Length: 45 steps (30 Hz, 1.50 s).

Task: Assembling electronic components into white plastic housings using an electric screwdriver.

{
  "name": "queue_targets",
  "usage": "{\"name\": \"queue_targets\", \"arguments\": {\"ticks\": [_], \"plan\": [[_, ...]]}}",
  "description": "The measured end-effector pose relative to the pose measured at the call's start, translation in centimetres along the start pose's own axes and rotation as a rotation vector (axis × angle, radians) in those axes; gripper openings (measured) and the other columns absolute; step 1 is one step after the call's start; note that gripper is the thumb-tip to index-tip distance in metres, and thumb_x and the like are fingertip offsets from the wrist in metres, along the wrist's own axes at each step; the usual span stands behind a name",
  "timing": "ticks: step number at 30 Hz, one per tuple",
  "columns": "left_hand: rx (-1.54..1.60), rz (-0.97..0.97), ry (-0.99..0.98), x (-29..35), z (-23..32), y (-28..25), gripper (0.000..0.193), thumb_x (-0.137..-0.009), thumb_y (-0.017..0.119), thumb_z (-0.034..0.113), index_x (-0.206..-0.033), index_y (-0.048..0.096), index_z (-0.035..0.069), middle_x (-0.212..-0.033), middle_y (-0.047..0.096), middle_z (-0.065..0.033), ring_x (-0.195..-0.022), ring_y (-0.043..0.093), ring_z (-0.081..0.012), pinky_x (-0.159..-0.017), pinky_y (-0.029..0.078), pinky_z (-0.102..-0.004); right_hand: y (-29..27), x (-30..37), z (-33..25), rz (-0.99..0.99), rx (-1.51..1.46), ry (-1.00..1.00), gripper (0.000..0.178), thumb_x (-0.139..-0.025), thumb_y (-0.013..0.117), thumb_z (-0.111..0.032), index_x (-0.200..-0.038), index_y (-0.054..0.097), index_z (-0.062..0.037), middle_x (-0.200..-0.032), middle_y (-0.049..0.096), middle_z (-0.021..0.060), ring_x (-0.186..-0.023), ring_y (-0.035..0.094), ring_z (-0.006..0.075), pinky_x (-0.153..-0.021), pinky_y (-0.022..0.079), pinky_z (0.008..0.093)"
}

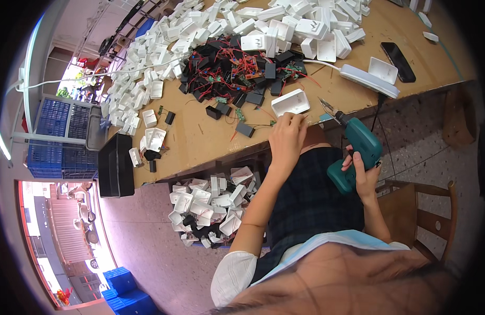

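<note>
My right hand (362,173) is wrapped round the grip of a green cordless drill (364,137). Its thin bit points up and left, toward the table's near edge. My left hand (285,137) is at that edge with its fingers drawn together; what they pinch, if anything, is hidden. Just beyond those fingertips sits an open white plastic case (291,103), its hollow side up. A small black box (245,129) with thin wires lies left of the hand, next to a green circuit board (239,114).
White plastic cases (200,26) are heaped across the table's far side, before them black boxes with red wires (237,68). A white power strip (368,80) and a phone (398,62) lie right. A black bin (115,165) stands left; a filled crate (211,207) sits below the edge.
</note>
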<state>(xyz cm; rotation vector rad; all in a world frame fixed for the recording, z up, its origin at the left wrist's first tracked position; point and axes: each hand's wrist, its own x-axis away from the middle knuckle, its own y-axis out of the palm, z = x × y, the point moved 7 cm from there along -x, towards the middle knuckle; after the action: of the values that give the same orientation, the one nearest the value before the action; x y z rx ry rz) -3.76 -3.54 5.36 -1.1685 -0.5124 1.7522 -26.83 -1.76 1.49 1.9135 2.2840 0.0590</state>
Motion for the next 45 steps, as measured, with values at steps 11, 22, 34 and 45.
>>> {"name": "queue_targets", "arguments": {"ticks": [11, 22, 34, 45], "plan": [[-0.188, -0.087, 0.022, 0.2, -0.3, 2.1, 0.013, -0.095, 0.068, 0.014, -0.097, 0.06, 0.003, -0.093, 0.057, -0.014, -0.088, 0.064, -0.0356, -0.071, 0.051, -0.0474, -0.4, 0.2, 0.7, 0.021, -0.031, 0.037, 0.027, -0.105, 0.058, -0.017, -0.117, 0.065, 0.0072, -0.095, 0.07, 0.0101, -0.071, 0.065, 0.0137, -0.065, 0.055, 0.0285], [0.031, 0.118, -0.167, -0.5, -0.8, -1.3, 0.009, -0.095, 0.067, 0.006, -0.102, 0.062, 0.001, -0.091, 0.063, -0.0164, -0.084, 0.065, -0.0382, -0.071, 0.051, -0.0469, 0.5, -0.9, 0.8, -0.058, -0.033, 0.043, 0.027, -0.103, 0.06, -0.013, -0.119, 0.065, 0.0086, -0.105, 0.07, 0.0129, -0.073, 0.067, 0.0144, -0.066, 0.057, 0.0293], [-0.292, 0.35, -0.114, -1.1, -0.2, 0.4, 0.014, -0.082, 0.078, 0.013, -0.093, 0.069, 0.009, -0.12, 0.06, -0.0083, -0.117, 0.055, -0.03, -0.1, 0.036, -0.05, 2.4, -2.4, 0.3, -0.067, 0.067, 0.034, 0.017, -0.1, 0.061, -0.005, -0.109, 0.067, 0.0087, -0.08, 0.069, 0.0093, -0.066, 0.067, 0.0134, -0.064, 0.056, 0.0275], [-0.236, 0.3, -0.127, -2.1, -0.7, 1.0, 0.012, -0.08, 0.077, 0.009, -0.09, 0.069, 0.007, -0.125, 0.059, -0.0076, -0.121, 0.054, -0.0284, -0.106, 0.033, -0.0491, 3.3, -3.2, 0.2, -0.05, 0.098, 0.042, 0.016, -0.101, 0.062, -0.005, -0.107, 0.066, 0.0086, -0.074, 0.067, 0.0075, -0.064, 0.066, 0.0126, -0.062, 0.055, 0.0264]]}}
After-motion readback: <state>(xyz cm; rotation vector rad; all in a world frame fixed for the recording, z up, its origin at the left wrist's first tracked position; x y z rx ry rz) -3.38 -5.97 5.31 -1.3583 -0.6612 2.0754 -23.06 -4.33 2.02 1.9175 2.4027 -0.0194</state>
